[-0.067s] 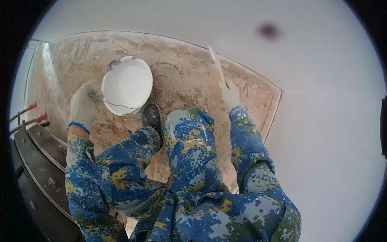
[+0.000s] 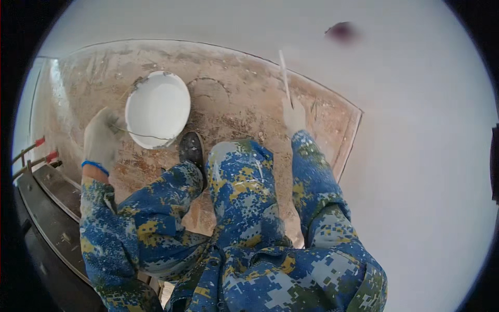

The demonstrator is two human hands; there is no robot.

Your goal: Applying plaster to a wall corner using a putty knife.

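My left hand (image 2: pixel 101 138), in an off-white glove with a blue cuff, is closed on the thin wire handle of a white bucket (image 2: pixel 157 106) at the upper left, which holds smooth white stuff. My right hand (image 2: pixel 294 114), also in a light glove, grips a thin pale flat tool (image 2: pixel 284 73), seen nearly edge-on and pointing up toward the wall; its exact kind is unclear.
A stained, pinkish-brown floor (image 2: pixel 239 99) meets white walls (image 2: pixel 416 130) ahead and right. My bent knee and dark shoe (image 2: pixel 191 151) are below the bucket. At the left stand dark metal boards (image 2: pixel 49 208) with red-capped bars (image 2: pixel 39 143). A blurred dark spot lies upper right.
My left hand and the bucket have shifted slightly left. My right hand and the tool have risen a little, the tool's tip moving up and right.
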